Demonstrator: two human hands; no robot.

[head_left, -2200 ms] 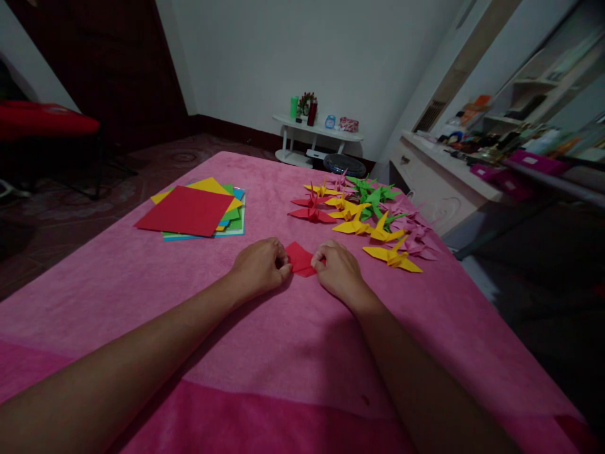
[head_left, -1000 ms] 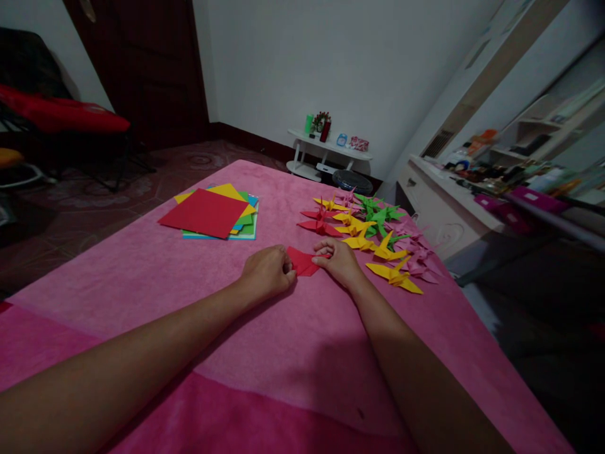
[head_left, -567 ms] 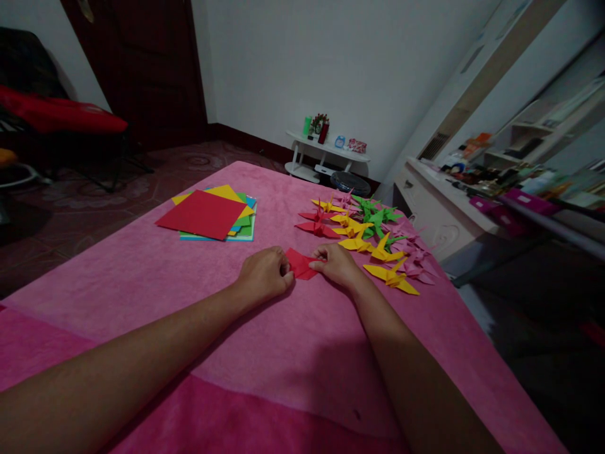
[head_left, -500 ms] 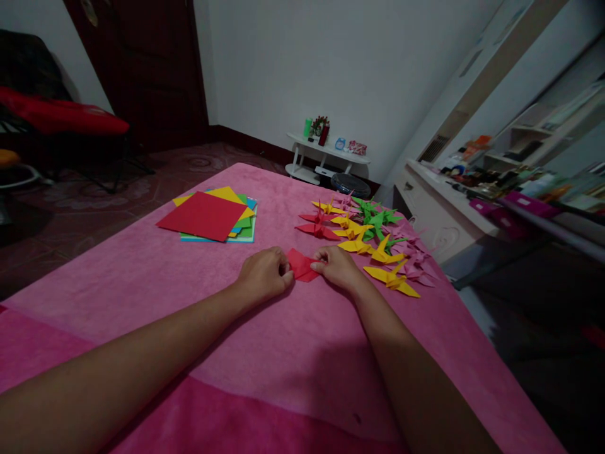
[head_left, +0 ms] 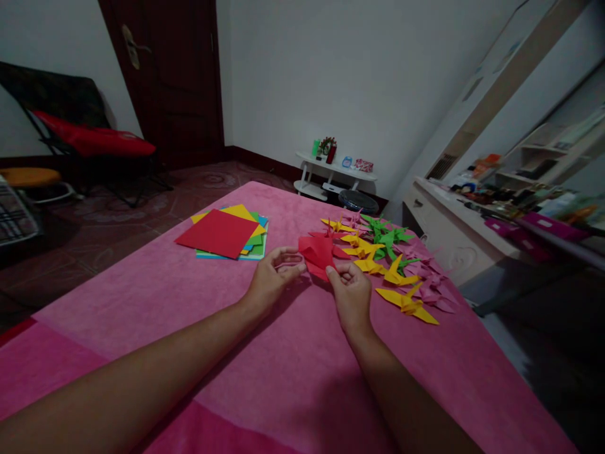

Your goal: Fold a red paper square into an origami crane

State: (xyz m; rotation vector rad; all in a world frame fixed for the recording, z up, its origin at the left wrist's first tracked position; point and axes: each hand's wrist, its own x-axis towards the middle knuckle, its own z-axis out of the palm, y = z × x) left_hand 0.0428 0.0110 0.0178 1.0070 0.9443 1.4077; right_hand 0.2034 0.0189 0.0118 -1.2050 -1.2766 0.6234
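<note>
A folded piece of red origami paper (head_left: 317, 255) is held up above the pink cloth, partly unfolded and tilted. Its lower right edge is pinched between the thumb and fingers of my right hand (head_left: 352, 295). At its left edge is my left hand (head_left: 270, 282), with curved fingers and thumb apart; whether the tips touch the paper is unclear. Behind the paper lie red paper cranes (head_left: 341, 252), partly hidden. Yellow paper cranes (head_left: 409, 302) rest close to the right hand.
A stack of coloured paper squares, with a red sheet (head_left: 217, 233) on top, lies left on the pink tablecloth (head_left: 227, 284). Green cranes (head_left: 390, 238) and pink cranes (head_left: 430, 277) lie along the right side. A cluttered dresser (head_left: 444, 227) stands beyond the table's right edge.
The red paper has been lifted off the cloth and opened out somewhat. My left hand's fingers have spread from their pinch. The view has shifted slightly.
</note>
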